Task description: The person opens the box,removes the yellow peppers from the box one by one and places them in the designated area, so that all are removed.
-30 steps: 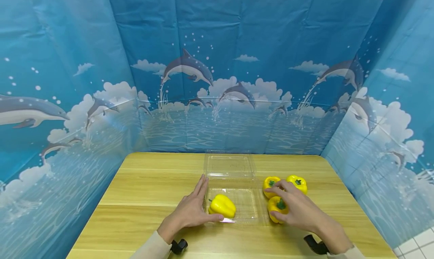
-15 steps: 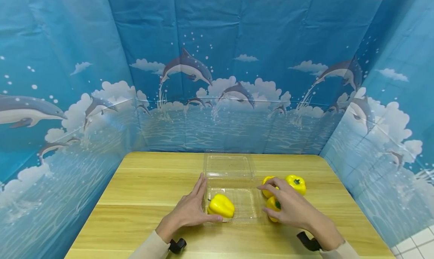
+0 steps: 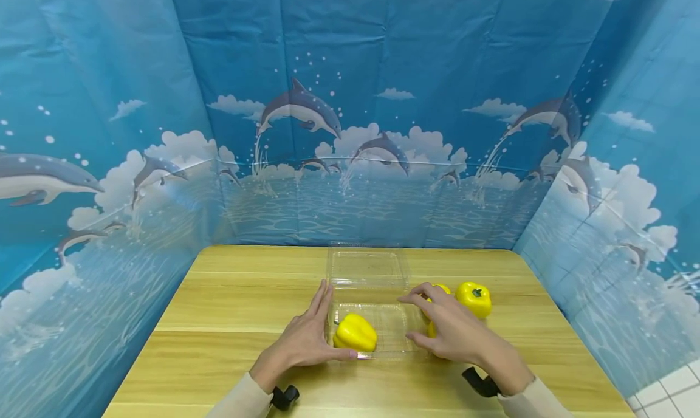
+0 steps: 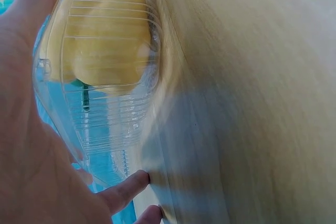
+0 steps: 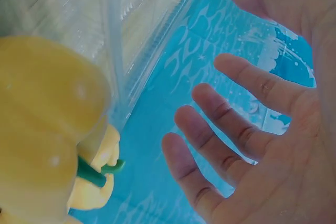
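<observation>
A yellow bell pepper (image 3: pixel 355 333) lies on its side in the left part of a clear plastic clamshell box (image 3: pixel 396 336), whose lid (image 3: pixel 367 267) is folded back. My left hand (image 3: pixel 301 346) rests against the box's left and front edges, thumb and fingers extended. Through the box's wall, the left wrist view shows this pepper (image 4: pixel 113 40). Between the box and three more yellow bell peppers hovers my right hand (image 3: pixel 459 333), its spread fingers holding nothing. It partly hides two of them; the far-right pepper (image 3: pixel 473 299) shows fully. In the right wrist view, a pepper (image 5: pixel 42 124) is apart from the fingertips (image 5: pixel 181 150).
A wooden table (image 3: pixel 229 296) carries everything. Blue curtains (image 3: pixel 350 205) with dolphins stand along its back and sides. The box's lid reaches close to the table's back edge. White floor tiles (image 3: pixel 669 387) show at the lower right.
My right hand has moved left from over the loose peppers toward the box, holding nothing. The left hand and the pepper in the box stay put; the view has shifted slightly.
</observation>
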`<state>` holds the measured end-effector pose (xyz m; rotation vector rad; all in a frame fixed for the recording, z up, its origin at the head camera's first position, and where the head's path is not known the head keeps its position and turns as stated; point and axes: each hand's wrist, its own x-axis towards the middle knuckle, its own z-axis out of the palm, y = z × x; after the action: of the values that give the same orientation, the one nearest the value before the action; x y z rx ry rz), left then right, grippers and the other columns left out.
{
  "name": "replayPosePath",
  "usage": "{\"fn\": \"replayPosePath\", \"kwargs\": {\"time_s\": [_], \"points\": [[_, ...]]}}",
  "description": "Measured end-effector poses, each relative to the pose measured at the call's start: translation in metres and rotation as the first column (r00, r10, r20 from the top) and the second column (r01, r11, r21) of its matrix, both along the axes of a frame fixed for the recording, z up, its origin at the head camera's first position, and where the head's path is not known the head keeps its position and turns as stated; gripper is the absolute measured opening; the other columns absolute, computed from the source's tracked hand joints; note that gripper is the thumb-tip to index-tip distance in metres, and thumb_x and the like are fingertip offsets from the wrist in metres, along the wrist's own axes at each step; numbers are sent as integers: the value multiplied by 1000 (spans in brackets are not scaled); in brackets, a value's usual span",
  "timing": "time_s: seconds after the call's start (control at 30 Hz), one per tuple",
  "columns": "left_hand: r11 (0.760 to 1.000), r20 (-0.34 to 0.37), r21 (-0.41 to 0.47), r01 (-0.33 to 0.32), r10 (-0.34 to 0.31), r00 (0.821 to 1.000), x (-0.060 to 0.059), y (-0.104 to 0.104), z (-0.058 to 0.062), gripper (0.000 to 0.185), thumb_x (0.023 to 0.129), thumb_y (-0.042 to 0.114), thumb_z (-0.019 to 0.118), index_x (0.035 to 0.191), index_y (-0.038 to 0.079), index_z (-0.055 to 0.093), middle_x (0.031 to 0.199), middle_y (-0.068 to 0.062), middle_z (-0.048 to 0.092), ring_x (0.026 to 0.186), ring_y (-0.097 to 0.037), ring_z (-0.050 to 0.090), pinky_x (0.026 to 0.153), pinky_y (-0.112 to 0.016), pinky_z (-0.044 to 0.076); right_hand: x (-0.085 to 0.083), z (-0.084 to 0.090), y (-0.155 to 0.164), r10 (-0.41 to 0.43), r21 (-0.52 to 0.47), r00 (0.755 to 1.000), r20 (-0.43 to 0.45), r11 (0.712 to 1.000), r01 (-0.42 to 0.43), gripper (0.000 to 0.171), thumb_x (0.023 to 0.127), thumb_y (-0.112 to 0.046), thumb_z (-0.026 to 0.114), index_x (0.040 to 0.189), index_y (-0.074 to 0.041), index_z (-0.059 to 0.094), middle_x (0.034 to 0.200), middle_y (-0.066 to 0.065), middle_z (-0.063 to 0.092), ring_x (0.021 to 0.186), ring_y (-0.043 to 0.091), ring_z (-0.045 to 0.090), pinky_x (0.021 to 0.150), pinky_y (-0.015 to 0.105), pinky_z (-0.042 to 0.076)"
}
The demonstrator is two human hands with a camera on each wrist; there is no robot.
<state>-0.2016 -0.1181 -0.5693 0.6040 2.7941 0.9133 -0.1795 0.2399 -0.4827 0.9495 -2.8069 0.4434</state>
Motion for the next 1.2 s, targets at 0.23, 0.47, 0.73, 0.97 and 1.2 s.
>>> {"fn": "replayPosePath", "kwargs": {"time_s": [0.23, 0.47, 0.73, 0.97, 1.2], "points": [[1000, 9, 12, -13, 13, 1000, 1, 0, -1, 155, 82, 86, 88, 190, 21, -1, 200, -10, -5, 163, -54, 56, 121, -85, 48, -3, 1, -9, 23, -2, 999, 37, 1000, -23, 60, 103, -36, 92, 158, -26, 69, 151, 5, 67, 131, 28, 71, 105, 55, 63], [1000, 4, 10, -18, 18, 1000, 1, 1, -2, 156, 81, 90, 87, 190, 22, -1, 200, -9, -5, 161, -55, 57, 123, -86, 46, -5, 1, -17, 34, 1, 999, 41, 999, -34, 60, 103, -37, 92, 158, -26, 69, 149, 3, 67, 126, 25, 72, 101, 52, 65], [1000, 12, 14, -13, 13, 1000, 0, 2, -4, 153, 83, 86, 89, 190, 19, 1, 200, -10, -6, 159, -55, 59, 121, -86, 48, -5, 0, -25, 32, 4, 997, 75, 999, -32, 61, 103, -37, 92, 158, -25, 69, 149, 2, 68, 128, 24, 72, 102, 51, 66], [1000, 16, 7, -8, 8, 1000, 1, 2, -4, 153, 84, 86, 88, 190, 20, -1, 199, -10, -7, 161, -55, 57, 121, -85, 49, -7, 1, -32, 38, 3, 993, 109, 999, -39, 61, 104, -40, 91, 159, -24, 69, 151, 3, 67, 127, 23, 72, 101, 48, 67], [1000, 7, 19, -8, 8, 1000, 2, 1, -1, 152, 85, 81, 91, 190, 18, 1, 199, -11, -6, 160, -56, 58, 120, -86, 48, -11, 0, -41, 55, -14, 990, 127, 998, -53, 61, 104, -39, 91, 159, -23, 70, 149, 3, 68, 127, 22, 72, 103, 48, 67]]}}
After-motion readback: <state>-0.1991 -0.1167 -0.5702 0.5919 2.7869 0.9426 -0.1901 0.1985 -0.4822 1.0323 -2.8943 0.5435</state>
